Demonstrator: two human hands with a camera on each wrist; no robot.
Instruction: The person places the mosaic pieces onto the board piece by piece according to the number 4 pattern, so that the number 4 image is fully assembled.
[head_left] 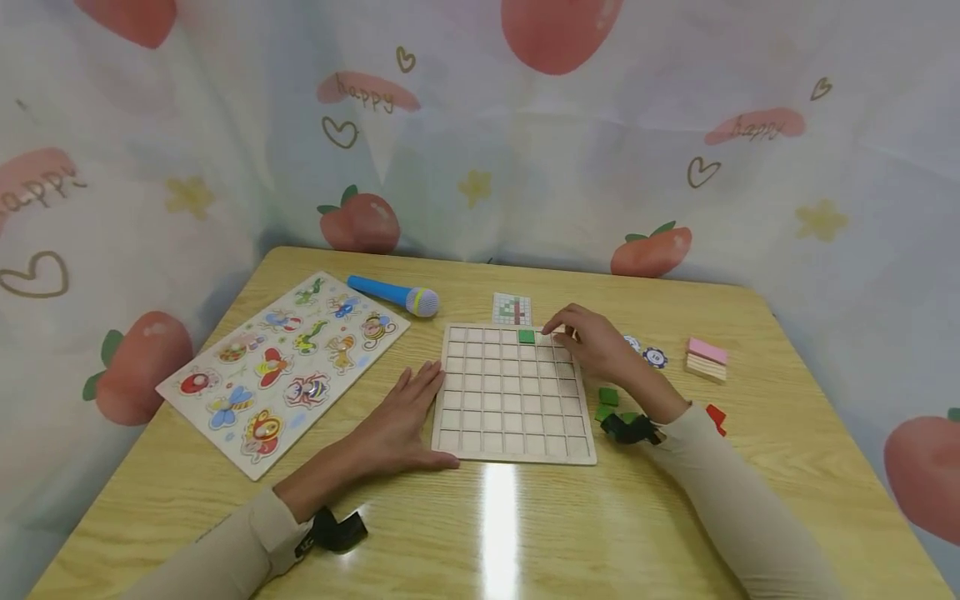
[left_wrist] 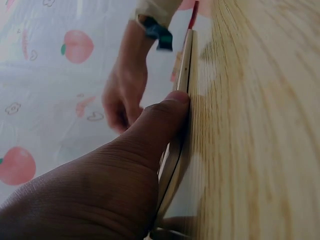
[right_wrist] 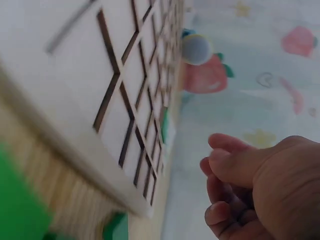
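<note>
A square wooden grid board (head_left: 510,392) lies on the table, with one green square tile (head_left: 527,337) in its top row. My left hand (head_left: 397,421) rests at the board's left side, fingers extended. Its thumb (left_wrist: 172,100) touches the near edge of the board. Over the upper right corner hovers my right hand (head_left: 592,340), just right of the green tile. In the right wrist view its fingers (right_wrist: 225,175) are loosely bent, and nothing shows between them. Several loose green tiles (head_left: 608,397) lie right of the board, partly hidden by the right wrist strap.
Behind the board lies a small pattern card (head_left: 512,308). A wooden insect puzzle (head_left: 285,367) and a blue toy microphone (head_left: 390,292) are at the left. To the right are poker chips (head_left: 655,357), pink and cream blocks (head_left: 707,358) and red pieces (head_left: 716,417).
</note>
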